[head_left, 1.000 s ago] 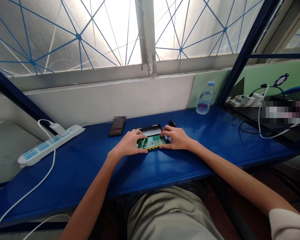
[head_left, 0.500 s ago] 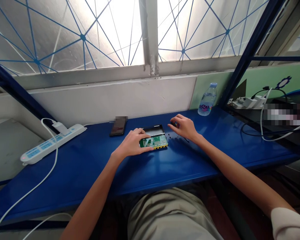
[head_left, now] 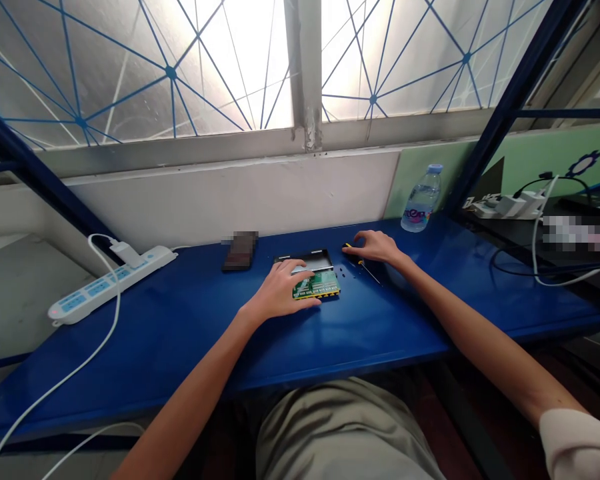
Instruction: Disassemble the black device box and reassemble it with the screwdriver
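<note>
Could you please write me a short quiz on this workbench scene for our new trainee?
1. True or false: the water bottle stands upright on the blue bench.
2. The left hand rests on: A) phone, B) circuit board, C) power strip.
3. Complete: the tool at the right hand is a yellow-handled ____.
Key: 1 true; 2 B; 3 screwdriver.

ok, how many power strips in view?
2: left power strip lies at the left end of the blue bench; right power strip sits on the dark surface far right. Others may be hidden.
</note>
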The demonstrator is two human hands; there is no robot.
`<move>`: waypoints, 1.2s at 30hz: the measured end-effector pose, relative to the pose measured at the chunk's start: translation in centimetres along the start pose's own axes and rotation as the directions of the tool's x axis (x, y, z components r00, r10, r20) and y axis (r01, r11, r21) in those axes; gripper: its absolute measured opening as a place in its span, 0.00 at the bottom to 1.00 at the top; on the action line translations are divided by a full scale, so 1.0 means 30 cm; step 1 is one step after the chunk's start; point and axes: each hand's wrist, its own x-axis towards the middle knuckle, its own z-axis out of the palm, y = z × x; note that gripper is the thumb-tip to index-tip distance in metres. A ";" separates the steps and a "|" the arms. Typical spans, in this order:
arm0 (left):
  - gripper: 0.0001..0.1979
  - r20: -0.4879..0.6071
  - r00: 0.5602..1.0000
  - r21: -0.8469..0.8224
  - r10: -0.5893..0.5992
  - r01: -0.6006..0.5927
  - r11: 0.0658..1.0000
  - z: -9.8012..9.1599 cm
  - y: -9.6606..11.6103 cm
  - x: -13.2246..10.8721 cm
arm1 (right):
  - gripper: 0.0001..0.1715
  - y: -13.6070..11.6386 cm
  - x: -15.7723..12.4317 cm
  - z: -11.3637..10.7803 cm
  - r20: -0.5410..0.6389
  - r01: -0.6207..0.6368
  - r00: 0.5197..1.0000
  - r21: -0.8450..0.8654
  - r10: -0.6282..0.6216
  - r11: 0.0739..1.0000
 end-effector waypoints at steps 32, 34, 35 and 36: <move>0.27 0.025 0.999 -0.048 -0.030 0.032 0.998 0.002 -0.016 0.003 | 0.20 -0.030 -0.032 -0.095 -0.504 0.182 0.852 0.538 0.142 0.823; 0.27 0.022 0.999 -0.056 -0.032 0.033 0.998 0.004 -0.017 0.003 | 0.20 -0.031 -0.033 -0.091 -0.513 0.203 0.847 0.550 0.136 0.810; 0.27 0.020 0.999 -0.059 -0.030 0.031 0.998 0.005 -0.017 0.004 | 0.19 -0.030 -0.032 -0.088 -0.516 0.211 0.846 0.553 0.132 0.806; 0.26 0.017 0.999 -0.062 -0.028 0.029 0.998 0.005 -0.017 0.004 | 0.19 -0.030 -0.031 -0.086 -0.518 0.217 0.846 0.555 0.129 0.803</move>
